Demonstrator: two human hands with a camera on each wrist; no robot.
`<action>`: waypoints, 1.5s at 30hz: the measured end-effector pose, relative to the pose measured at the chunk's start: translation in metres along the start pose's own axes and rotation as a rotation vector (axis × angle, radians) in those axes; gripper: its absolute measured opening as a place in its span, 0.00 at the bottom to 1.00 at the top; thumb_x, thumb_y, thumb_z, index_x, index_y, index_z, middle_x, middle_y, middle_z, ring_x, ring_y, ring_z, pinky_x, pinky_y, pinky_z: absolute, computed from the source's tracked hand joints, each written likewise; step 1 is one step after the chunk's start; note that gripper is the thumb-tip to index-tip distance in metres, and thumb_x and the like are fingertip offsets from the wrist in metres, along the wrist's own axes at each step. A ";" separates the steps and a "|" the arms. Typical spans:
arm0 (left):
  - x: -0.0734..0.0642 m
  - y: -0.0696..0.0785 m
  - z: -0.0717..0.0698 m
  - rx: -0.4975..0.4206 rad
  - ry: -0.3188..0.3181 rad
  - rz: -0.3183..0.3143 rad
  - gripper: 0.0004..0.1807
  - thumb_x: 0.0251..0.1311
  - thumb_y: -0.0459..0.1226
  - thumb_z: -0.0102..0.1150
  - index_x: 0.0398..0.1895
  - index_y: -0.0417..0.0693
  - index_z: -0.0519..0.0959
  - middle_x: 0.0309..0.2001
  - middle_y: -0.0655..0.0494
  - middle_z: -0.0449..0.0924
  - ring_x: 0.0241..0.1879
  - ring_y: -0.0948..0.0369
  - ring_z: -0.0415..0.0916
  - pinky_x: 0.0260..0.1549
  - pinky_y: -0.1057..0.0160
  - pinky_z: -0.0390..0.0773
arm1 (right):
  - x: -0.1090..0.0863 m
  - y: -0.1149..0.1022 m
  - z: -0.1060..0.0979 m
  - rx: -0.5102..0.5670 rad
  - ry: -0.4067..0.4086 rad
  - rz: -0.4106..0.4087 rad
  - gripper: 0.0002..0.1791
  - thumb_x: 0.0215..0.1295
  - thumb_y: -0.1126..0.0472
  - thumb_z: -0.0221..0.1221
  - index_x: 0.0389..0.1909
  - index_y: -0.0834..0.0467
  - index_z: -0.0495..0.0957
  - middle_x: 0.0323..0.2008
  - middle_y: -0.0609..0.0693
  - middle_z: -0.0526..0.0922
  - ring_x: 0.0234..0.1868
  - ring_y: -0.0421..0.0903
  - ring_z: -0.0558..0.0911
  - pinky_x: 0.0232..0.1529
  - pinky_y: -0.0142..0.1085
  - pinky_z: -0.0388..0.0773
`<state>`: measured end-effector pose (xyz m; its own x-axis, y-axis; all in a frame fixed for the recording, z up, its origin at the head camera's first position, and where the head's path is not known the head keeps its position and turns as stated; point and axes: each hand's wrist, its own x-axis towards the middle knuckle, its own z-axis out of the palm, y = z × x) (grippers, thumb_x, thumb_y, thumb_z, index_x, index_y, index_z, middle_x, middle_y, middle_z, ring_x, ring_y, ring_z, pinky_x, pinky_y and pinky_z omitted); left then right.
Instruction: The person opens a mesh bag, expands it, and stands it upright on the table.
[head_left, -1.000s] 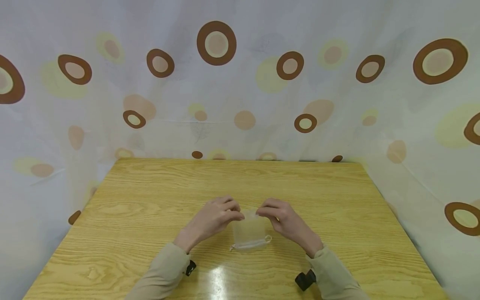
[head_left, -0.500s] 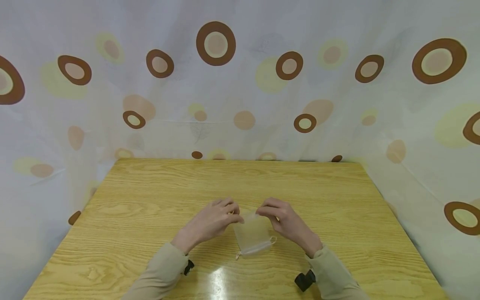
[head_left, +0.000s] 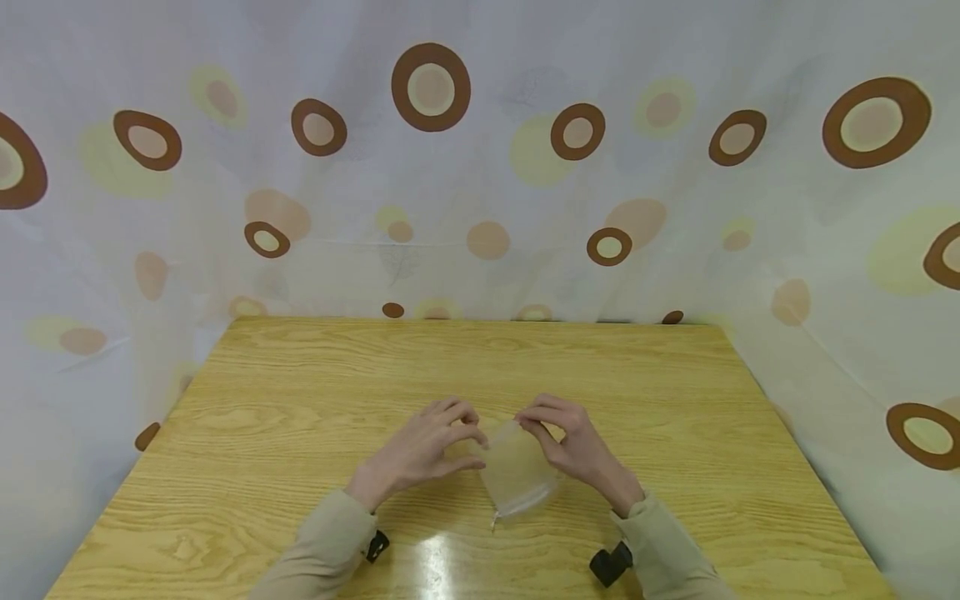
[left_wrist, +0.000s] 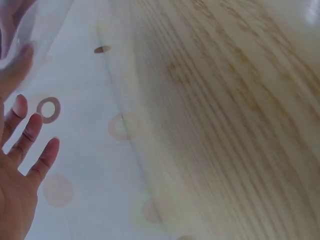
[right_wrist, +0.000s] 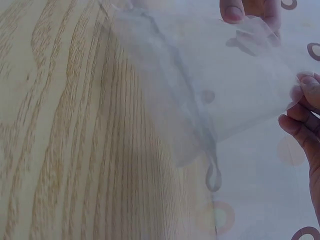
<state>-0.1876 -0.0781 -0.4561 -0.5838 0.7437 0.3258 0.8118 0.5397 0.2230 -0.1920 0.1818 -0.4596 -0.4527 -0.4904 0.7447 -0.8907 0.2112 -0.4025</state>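
Observation:
A sheer white drawstring pouch (head_left: 517, 471) hangs tilted between the two hands, its gathered drawstring end downward. In the right wrist view, a cord loop (right_wrist: 214, 177) dangles from the gathered edge of the mesh pouch (right_wrist: 240, 75). My right hand (head_left: 573, 442) pinches the pouch's upper right corner between thumb and fingers. My left hand (head_left: 423, 442) is at the pouch's left edge, thumb parted from the fingers. Some left fingers show through the sheer mesh in the right wrist view. In the left wrist view, the left hand's (left_wrist: 22, 170) fingers are spread.
Both hands are over a wooden table (head_left: 300, 375) with a shiny light reflection near its front. A white curtain (head_left: 480, 167) with brown and beige ring patterns stands behind and along the sides. Black wrist devices (head_left: 611, 565) sit under the sleeves.
The pouch has swung, its drawstring end shifting to the right and its tilt growing. My left thumb has parted from the fingers, while the right hand keeps its pinch nearly in place.

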 end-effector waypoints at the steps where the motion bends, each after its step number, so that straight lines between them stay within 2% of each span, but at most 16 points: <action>1: 0.000 -0.001 0.001 0.006 0.019 0.013 0.08 0.63 0.51 0.66 0.40 0.61 0.85 0.48 0.59 0.79 0.51 0.61 0.74 0.53 0.59 0.79 | 0.000 0.000 -0.001 0.004 0.002 0.002 0.17 0.50 0.85 0.64 0.39 0.66 0.84 0.30 0.57 0.83 0.28 0.46 0.81 0.33 0.24 0.77; 4: -0.001 -0.002 0.000 0.002 0.050 0.041 0.05 0.67 0.48 0.63 0.36 0.61 0.84 0.47 0.60 0.80 0.50 0.62 0.75 0.51 0.59 0.79 | -0.002 0.001 -0.002 0.014 0.004 0.019 0.17 0.51 0.85 0.64 0.39 0.65 0.85 0.30 0.58 0.83 0.28 0.47 0.81 0.33 0.24 0.77; 9: 0.000 -0.001 -0.002 -0.013 0.042 0.047 0.11 0.73 0.49 0.55 0.36 0.59 0.84 0.46 0.62 0.81 0.48 0.63 0.75 0.51 0.59 0.79 | -0.003 0.001 -0.002 0.011 0.020 0.049 0.17 0.52 0.84 0.64 0.38 0.63 0.85 0.29 0.58 0.84 0.27 0.46 0.81 0.33 0.24 0.78; 13: 0.000 -0.001 -0.003 -0.054 0.043 0.048 0.12 0.71 0.52 0.57 0.31 0.60 0.80 0.44 0.64 0.80 0.48 0.64 0.75 0.51 0.59 0.79 | -0.003 0.000 -0.002 0.019 0.021 0.096 0.16 0.55 0.83 0.63 0.38 0.62 0.86 0.29 0.57 0.85 0.27 0.48 0.81 0.34 0.25 0.79; 17: 0.000 -0.002 -0.003 -0.166 0.050 0.064 0.11 0.67 0.50 0.63 0.29 0.59 0.78 0.39 0.65 0.80 0.44 0.66 0.77 0.49 0.62 0.80 | -0.004 0.001 -0.002 0.024 0.011 0.137 0.14 0.58 0.81 0.63 0.37 0.60 0.86 0.29 0.57 0.85 0.27 0.48 0.82 0.35 0.26 0.79; 21: 0.001 -0.005 -0.003 -0.381 0.025 0.061 0.08 0.67 0.44 0.64 0.31 0.56 0.79 0.34 0.65 0.82 0.37 0.71 0.78 0.43 0.61 0.83 | -0.004 0.001 -0.002 0.036 0.012 0.140 0.14 0.58 0.82 0.63 0.37 0.60 0.85 0.29 0.57 0.85 0.28 0.48 0.82 0.35 0.25 0.79; 24: 0.000 -0.007 -0.003 -0.523 0.009 0.029 0.04 0.67 0.42 0.63 0.34 0.55 0.81 0.34 0.63 0.85 0.36 0.72 0.80 0.41 0.61 0.85 | -0.003 -0.001 -0.003 0.105 0.008 0.135 0.15 0.58 0.83 0.61 0.38 0.62 0.84 0.31 0.58 0.84 0.31 0.47 0.81 0.37 0.27 0.80; 27: -0.001 -0.007 -0.005 -0.567 0.012 0.008 0.03 0.66 0.41 0.63 0.36 0.53 0.82 0.35 0.62 0.87 0.36 0.72 0.81 0.41 0.63 0.84 | -0.001 -0.003 -0.003 0.202 -0.021 0.154 0.17 0.60 0.83 0.59 0.44 0.63 0.80 0.37 0.57 0.83 0.37 0.47 0.81 0.42 0.31 0.81; 31: 0.002 -0.007 -0.006 -0.542 0.026 0.023 0.04 0.66 0.40 0.64 0.35 0.50 0.83 0.34 0.60 0.87 0.35 0.72 0.81 0.38 0.66 0.83 | 0.000 -0.005 -0.003 0.273 -0.076 0.193 0.17 0.63 0.80 0.60 0.51 0.64 0.75 0.45 0.59 0.79 0.44 0.49 0.80 0.46 0.34 0.82; 37: 0.004 -0.007 -0.009 -0.459 0.050 0.062 0.03 0.65 0.39 0.64 0.36 0.51 0.85 0.34 0.61 0.87 0.33 0.73 0.80 0.35 0.71 0.81 | 0.001 -0.004 -0.003 0.348 -0.061 0.221 0.12 0.62 0.80 0.60 0.43 0.63 0.77 0.39 0.59 0.79 0.40 0.44 0.80 0.44 0.32 0.83; 40: 0.004 -0.007 -0.010 -0.415 0.055 0.070 0.03 0.65 0.40 0.64 0.36 0.53 0.85 0.33 0.62 0.87 0.32 0.73 0.80 0.34 0.68 0.82 | 0.001 -0.002 -0.004 0.357 -0.047 0.204 0.14 0.61 0.82 0.60 0.40 0.61 0.79 0.35 0.56 0.81 0.37 0.45 0.81 0.42 0.32 0.84; 45: 0.004 -0.007 -0.013 -0.344 0.072 0.096 0.04 0.66 0.40 0.63 0.36 0.53 0.86 0.34 0.63 0.87 0.33 0.72 0.81 0.35 0.63 0.83 | 0.002 0.000 -0.005 0.309 -0.049 0.126 0.12 0.59 0.82 0.61 0.36 0.63 0.81 0.31 0.57 0.83 0.31 0.49 0.82 0.36 0.31 0.83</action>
<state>-0.1958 -0.0841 -0.4444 -0.5121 0.7486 0.4212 0.8262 0.2951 0.4799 -0.1929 0.1847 -0.4552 -0.5495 -0.5184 0.6552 -0.7701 0.0101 -0.6378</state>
